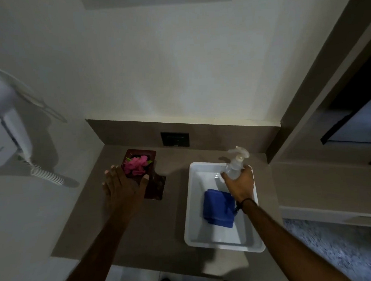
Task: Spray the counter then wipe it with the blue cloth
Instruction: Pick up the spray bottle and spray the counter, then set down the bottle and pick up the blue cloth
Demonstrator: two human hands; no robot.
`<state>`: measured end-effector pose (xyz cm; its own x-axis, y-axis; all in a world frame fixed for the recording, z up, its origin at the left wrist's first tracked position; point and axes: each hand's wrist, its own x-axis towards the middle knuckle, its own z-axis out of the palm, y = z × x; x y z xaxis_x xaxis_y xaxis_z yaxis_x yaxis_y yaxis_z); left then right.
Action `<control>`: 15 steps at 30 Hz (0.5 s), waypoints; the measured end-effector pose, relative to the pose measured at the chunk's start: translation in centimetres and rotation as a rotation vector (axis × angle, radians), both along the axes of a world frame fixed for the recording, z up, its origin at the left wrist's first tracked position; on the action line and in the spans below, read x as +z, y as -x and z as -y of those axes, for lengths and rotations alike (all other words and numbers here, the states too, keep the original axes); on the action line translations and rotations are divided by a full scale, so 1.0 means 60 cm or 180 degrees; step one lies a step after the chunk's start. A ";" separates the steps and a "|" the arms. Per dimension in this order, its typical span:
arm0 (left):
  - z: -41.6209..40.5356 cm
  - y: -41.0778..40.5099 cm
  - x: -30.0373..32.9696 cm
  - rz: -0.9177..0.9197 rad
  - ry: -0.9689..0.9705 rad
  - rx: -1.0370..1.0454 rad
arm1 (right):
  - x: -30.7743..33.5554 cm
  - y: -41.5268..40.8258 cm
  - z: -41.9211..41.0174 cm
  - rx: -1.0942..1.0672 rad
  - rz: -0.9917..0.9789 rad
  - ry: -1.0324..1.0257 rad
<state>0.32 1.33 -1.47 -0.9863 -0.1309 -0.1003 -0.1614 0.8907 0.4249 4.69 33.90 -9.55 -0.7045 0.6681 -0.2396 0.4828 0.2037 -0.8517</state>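
Note:
A clear spray bottle with a pale trigger head is gripped by my right hand above the far end of a white plastic tray. A folded blue cloth lies inside the tray, just left of my right wrist. The tray rests on the brown counter. My left hand grips the near-left side of a dark wooden dish holding pink flowers, fingers spread around it.
A black wall socket sits on the backsplash behind the dish. A white wall-mounted hair dryer with a coiled cord hangs at the left. A brown ledge and dark opening lie to the right. Floor shows past the counter's near edge.

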 end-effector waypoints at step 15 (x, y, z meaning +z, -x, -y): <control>-0.006 -0.003 0.000 0.0006 -0.0307 0.0148 | -0.014 -0.053 0.043 0.0977 0.1679 0.0375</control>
